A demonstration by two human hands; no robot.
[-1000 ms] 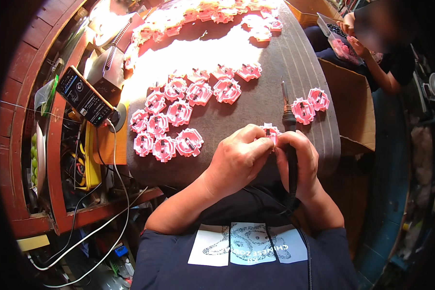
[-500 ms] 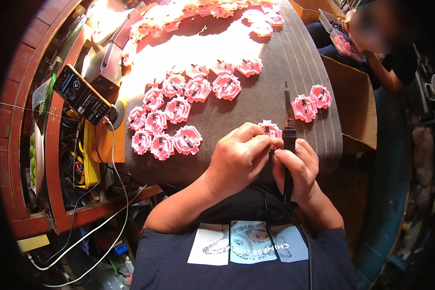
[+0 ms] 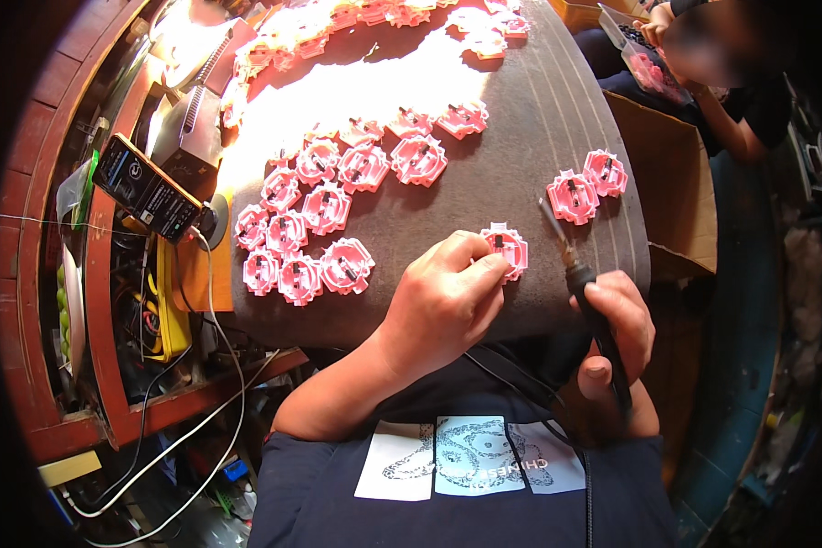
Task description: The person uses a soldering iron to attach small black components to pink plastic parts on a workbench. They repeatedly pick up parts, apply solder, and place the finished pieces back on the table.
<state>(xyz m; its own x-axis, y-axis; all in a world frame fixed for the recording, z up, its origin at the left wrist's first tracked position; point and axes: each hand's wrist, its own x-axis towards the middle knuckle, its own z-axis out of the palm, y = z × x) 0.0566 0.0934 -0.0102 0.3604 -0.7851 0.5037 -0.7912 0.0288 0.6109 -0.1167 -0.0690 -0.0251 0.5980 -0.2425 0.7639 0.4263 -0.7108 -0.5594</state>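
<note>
My left hand (image 3: 443, 292) pinches the near-left edge of a pink plastic part (image 3: 512, 248) with a small black piece in it, at the near side of the grey work surface (image 3: 447, 205). In my right hand (image 3: 632, 320) is a black-handled soldering iron (image 3: 599, 320). Its metal tip points up and away, close to one of two similar pink parts (image 3: 574, 198) on the right, and apart from the part at my left hand. Whether the tip touches that right-hand part I cannot tell.
Several finished-looking pink parts (image 3: 327, 208) lie in rows at the left, with more along the bright far edge. A phone (image 3: 146, 187) stands on the left by a yellow box (image 3: 166, 310) and cables. Beyond a cardboard box (image 3: 671, 183), another person handles a clear tray (image 3: 647, 66).
My right hand has moved right, away from my left hand, and the soldering iron now tilts with its tip to the left. My left hand stays on the pink part.
</note>
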